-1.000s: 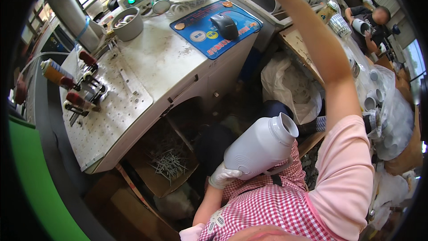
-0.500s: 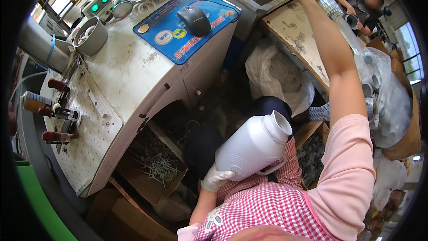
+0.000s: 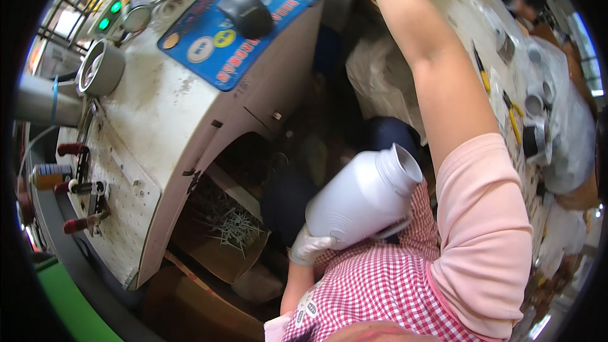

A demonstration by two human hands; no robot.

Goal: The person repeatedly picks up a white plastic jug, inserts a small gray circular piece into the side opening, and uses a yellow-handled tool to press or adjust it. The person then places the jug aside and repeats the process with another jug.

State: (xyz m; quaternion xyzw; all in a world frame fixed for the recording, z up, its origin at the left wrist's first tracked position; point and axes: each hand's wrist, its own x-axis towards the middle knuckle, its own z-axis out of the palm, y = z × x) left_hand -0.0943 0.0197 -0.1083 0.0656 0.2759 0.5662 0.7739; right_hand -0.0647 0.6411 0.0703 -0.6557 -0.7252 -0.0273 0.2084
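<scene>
My left hand (image 3: 309, 245), in a white glove, supports a pale grey plastic jug (image 3: 354, 199) near its base. The jug lies tilted across my lap, its wide open neck pointing up and to the right. A side handle (image 3: 396, 228) shows along its lower side, close to my checked apron (image 3: 367, 278). My right forearm (image 3: 411, 31) stretches up to the top edge, beyond which the hand is cut off. What that hand touches cannot be seen.
On the left stands a white workbench (image 3: 171, 107) with a mouse (image 3: 246, 12), a blue mat (image 3: 221, 69) and red-handled clamps (image 3: 85, 221). A cardboard box (image 3: 240, 263) of thin sticks sits below. Pliers (image 3: 513, 117) lie on the right; another person (image 3: 529, 0) is at the far right.
The view has shifted, so the bench appears farther left and pliers show on the right. My right hand, earlier at a grey round-rimmed part, has passed out of the top edge. The jug stays in my lap.
</scene>
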